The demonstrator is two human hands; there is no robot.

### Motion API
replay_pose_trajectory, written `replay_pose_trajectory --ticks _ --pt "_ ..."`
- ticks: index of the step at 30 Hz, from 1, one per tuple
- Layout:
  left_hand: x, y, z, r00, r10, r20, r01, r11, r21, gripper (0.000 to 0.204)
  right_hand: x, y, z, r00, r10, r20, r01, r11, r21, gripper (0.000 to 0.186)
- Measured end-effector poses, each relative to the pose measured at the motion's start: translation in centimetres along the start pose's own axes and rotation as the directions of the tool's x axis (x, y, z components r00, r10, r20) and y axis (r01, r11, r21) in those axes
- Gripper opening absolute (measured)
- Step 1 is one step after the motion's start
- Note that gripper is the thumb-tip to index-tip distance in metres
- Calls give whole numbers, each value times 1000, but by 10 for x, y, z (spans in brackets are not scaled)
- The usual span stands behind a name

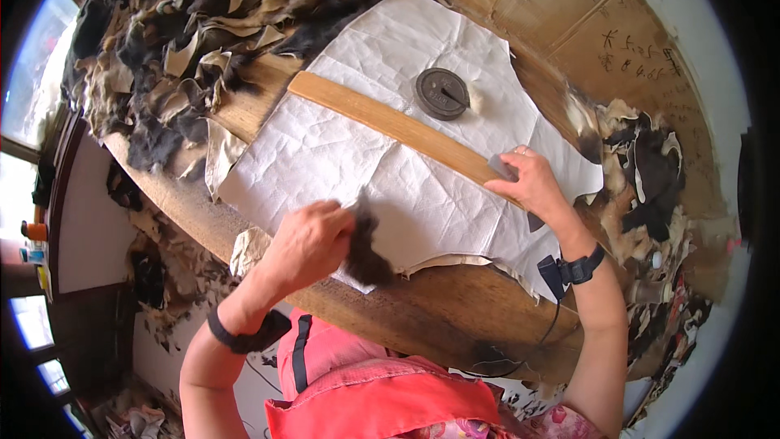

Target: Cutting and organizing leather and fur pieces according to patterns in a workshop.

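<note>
Head view, looking down at a worn wooden table (pixel 455 317) seen from above. A large sheet of creased white paper (pixel 406 171) lies across it.

The person's left hand (pixel 309 244) comes in from the lower left, curled closed around a tuft of dark fur (pixel 366 256). The fur sticks out to the right of the knuckles and hangs down past the fingers, resting at the near edge of the paper. The fingertips themselves are hidden behind the fur.

The right hand (pixel 528 183) rests further right, palm down, pressing on the near end of a long flat wooden ruler (pixel 390 122) that runs diagonally up and left across the paper. The fingers are bent over the strip, and a small grey blade-like piece shows under the fingertips; whether they pinch it cannot be told.

A round dark metal weight (pixel 443 93) sits on the paper just beyond the ruler, well apart from both hands.

Heaps of fur scraps (pixel 187 41) in black and tan cover the far left of the table, and more lie at the right edge (pixel 642 171). Both wrists wear dark bands.
</note>
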State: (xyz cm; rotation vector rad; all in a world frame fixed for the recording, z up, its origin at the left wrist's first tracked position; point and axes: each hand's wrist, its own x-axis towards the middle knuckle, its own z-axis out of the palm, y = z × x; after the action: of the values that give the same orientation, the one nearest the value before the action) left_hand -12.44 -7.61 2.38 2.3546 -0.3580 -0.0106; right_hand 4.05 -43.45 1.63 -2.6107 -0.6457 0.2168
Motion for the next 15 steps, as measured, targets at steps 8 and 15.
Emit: replay_pose_trajectory --ticks 8,15 --pt "-45 24 24 952 -50 303 69 996 -51 9 -18 5 23 987 -112 -119 113 994 2 61" --pt "-26 50 9 850 -56 524 195 957 -216 14 -24 10 34 968 -120 -220 136 989 57 58"
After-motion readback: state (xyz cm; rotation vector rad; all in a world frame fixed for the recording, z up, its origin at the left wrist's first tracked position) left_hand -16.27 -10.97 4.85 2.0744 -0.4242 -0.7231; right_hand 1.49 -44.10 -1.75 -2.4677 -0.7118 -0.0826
